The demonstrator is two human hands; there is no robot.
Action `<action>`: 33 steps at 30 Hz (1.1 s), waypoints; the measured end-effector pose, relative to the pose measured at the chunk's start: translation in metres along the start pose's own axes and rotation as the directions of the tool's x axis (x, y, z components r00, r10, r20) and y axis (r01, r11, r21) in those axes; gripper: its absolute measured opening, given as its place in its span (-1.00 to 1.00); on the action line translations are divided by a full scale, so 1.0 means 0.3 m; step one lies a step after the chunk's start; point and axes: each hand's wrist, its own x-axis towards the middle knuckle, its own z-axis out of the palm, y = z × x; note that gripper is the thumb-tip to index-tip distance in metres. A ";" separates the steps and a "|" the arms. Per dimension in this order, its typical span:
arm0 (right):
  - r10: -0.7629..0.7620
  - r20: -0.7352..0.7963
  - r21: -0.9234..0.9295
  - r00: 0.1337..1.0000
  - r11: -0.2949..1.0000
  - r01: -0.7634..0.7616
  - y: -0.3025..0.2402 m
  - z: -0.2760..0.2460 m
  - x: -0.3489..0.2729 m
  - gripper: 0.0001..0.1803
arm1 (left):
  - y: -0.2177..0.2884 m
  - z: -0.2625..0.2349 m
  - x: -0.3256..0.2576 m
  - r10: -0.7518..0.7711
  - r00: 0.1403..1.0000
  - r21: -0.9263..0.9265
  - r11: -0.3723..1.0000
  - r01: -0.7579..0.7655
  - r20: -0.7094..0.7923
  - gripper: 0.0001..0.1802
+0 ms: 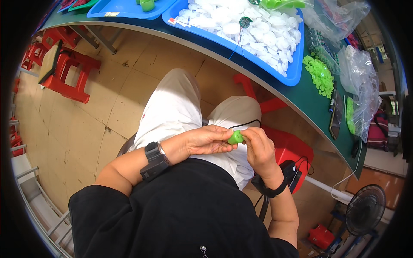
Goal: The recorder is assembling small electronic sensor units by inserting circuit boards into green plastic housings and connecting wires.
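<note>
both hands meet over the lap, left hand (208, 141) and right hand (258, 148) pinching a little green cap (235, 137) between fingertips, well below the blue tray (297, 64) of white caps (241, 21).

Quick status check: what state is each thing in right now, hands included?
green cap: held between both hands, above the lap
left hand: closed on the cap
right hand: fingertips pinching the cap
blue tray: full of white discs
green pieces: piled loose on the table
fan: on the floor, spin unclear

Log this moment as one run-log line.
left hand: holds green cap | right hand: pinches same cap | place: over lap, beside green table
</note>
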 end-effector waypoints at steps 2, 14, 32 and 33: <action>0.045 0.008 0.049 0.999 0.998 -0.045 0.005 0.005 -0.012 -0.72 | -0.001 -0.003 0.001 0.003 1.000 0.009 1.000 -0.003 0.007 -0.64; 0.174 -0.069 0.232 0.982 0.960 -0.154 -0.009 0.014 -0.038 -0.88 | -0.012 -0.005 0.005 0.038 0.999 0.038 0.999 -0.039 0.039 -0.65; 0.466 0.710 0.595 0.528 0.004 -0.804 -0.007 0.003 -0.095 -0.83 | -0.033 -0.009 -0.037 -0.054 0.998 0.445 0.893 0.066 -0.039 -0.62; 0.476 0.710 0.581 0.519 0.021 -0.814 -0.006 0.004 -0.101 -0.84 | -0.034 -0.009 -0.035 -0.060 0.997 0.454 0.888 0.074 -0.045 -0.62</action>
